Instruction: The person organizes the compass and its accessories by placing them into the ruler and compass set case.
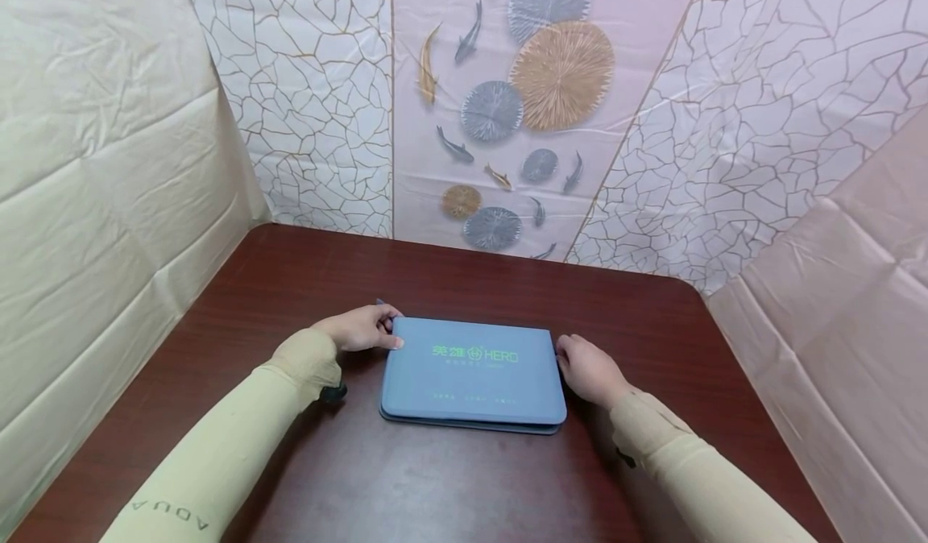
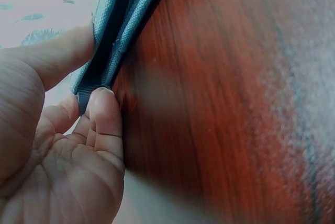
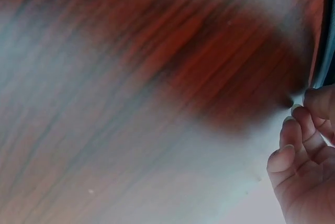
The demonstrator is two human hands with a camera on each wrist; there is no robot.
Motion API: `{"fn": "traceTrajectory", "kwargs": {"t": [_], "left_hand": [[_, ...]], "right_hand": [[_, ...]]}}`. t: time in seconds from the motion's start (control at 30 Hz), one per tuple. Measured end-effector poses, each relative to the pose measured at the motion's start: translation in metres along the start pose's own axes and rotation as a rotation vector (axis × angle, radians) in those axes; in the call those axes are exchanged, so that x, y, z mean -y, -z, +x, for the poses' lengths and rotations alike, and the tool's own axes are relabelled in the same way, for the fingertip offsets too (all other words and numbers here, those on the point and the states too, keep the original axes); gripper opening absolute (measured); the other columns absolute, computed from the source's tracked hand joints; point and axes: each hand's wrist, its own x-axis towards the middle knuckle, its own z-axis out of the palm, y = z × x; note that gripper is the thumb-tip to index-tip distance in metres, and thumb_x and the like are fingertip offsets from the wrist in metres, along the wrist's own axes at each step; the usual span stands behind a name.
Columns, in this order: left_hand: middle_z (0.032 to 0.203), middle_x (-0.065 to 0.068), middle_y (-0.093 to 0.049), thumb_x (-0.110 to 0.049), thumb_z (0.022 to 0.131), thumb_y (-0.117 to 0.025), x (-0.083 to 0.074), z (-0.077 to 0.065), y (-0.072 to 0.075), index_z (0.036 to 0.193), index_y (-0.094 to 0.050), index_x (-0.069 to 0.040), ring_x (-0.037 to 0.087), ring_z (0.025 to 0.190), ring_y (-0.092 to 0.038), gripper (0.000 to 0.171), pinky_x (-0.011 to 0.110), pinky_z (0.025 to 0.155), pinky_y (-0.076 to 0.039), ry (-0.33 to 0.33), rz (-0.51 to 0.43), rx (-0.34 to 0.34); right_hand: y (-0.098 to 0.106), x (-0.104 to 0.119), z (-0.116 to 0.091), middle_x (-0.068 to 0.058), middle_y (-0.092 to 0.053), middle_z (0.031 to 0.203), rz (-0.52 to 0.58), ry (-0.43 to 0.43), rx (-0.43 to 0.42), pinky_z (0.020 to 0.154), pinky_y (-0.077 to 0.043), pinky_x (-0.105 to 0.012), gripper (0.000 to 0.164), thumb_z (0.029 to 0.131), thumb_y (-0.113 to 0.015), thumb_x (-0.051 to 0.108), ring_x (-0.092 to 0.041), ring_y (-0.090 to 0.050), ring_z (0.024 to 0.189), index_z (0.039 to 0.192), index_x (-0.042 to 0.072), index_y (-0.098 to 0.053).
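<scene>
A flat blue case [image 1: 474,390] with rounded front corners and green "HERO" lettering lies on the table, its upper cover slightly apart from the lower layer along the front. At its left edge my left hand [image 1: 358,328] grips it, thumb on the cover. The left wrist view shows a dark gap between the case's two layers and a short black fabric tab [image 2: 88,97] between the fingers. My right hand [image 1: 590,370] is at the opposite edge with fingers curled. Thumb and index finger [image 3: 299,110] pinch at the case's border in the right wrist view.
The dark red-brown wooden table [image 1: 464,487] has a rounded far edge. Behind it hangs a patterned cloth [image 1: 312,92] with fish and round leaf prints. Pale cloth walls [image 1: 94,164] enclose both sides.
</scene>
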Motion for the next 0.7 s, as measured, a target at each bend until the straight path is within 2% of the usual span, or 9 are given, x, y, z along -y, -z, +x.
{"fn": "traceTrajectory", "kwargs": {"t": [0.13, 0.7], "left_hand": [[0.101, 0.009, -0.050, -0.025, 0.087, -0.074, 0.000, 0.000, 0.000, 0.124, -0.054, -0.008, 0.022, 0.090, -0.047, 0.046, 0.034, 0.075, -0.039, 0.001, -0.006, 0.000], [0.101, 0.009, -0.050, -0.025, 0.088, -0.074, 0.004, 0.003, -0.001, 0.125, -0.053, -0.009, 0.022, 0.090, -0.047, 0.045, 0.033, 0.074, -0.039, -0.005, -0.010, 0.002]], "right_hand": [[0.002, 0.002, -0.004, -0.002, -0.050, 0.076, -0.015, 0.032, -0.003, 0.059, -0.041, -0.033, 0.011, 0.094, -0.060, 0.005, -0.017, -0.046, 0.066, 0.084, 0.010, -0.055], [0.002, 0.007, -0.024, 0.004, -0.046, 0.066, -0.020, 0.073, 0.035, 0.057, -0.040, -0.031, 0.018, 0.095, -0.058, 0.008, -0.013, -0.044, 0.060, 0.080, 0.014, -0.051]]}}
